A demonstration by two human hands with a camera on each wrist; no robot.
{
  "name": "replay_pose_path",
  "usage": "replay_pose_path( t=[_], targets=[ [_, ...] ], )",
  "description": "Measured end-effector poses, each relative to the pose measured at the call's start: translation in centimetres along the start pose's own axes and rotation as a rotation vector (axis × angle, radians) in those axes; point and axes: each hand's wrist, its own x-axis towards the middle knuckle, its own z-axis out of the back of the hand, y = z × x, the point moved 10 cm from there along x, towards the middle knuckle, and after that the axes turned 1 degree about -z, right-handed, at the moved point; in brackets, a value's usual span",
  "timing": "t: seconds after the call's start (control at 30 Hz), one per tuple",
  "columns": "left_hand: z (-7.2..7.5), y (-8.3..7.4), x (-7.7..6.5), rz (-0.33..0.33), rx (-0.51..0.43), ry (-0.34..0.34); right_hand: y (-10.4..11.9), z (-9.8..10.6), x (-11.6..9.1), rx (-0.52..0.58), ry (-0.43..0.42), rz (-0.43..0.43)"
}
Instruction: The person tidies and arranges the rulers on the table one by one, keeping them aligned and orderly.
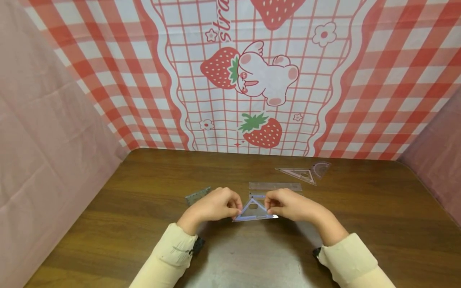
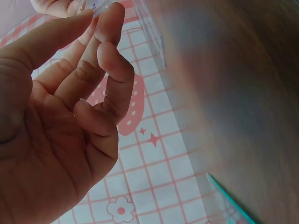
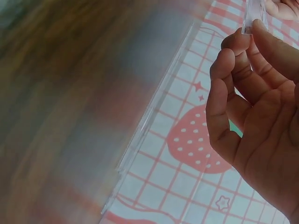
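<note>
A clear triangular set square (image 1: 252, 217) with bluish edges is held up in front of me, its apex pointing away. My left hand (image 1: 219, 205) pinches its left corner between thumb and fingertips. At the opposite corner, my right hand (image 1: 291, 205) pinches it the same way. In the left wrist view the left hand (image 2: 70, 107) shows its other fingers loosely bent. The right wrist view has a clear corner (image 3: 252, 18) of the set square between the thumb and finger of the right hand (image 3: 261, 107).
Just beyond the hands lies a clear ruler (image 1: 273, 186). Farther right on the brown table (image 1: 360, 192) are a pinkish long set square (image 1: 293, 172) and a small protractor (image 1: 321, 170). A greenish clear measuring piece (image 1: 197, 195) lies beside the left hand, partly hidden. Checked cloth (image 1: 137, 92) hangs behind.
</note>
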Motion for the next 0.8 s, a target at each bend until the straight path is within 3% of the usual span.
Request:
replay_pose_path(
  t=[0.8],
  targets=[
    [-1.0,-1.1,2.5,-0.002,0.006,0.003,-1.6,1.4,-1.7,-0.048,-0.041,-0.010]
  ],
)
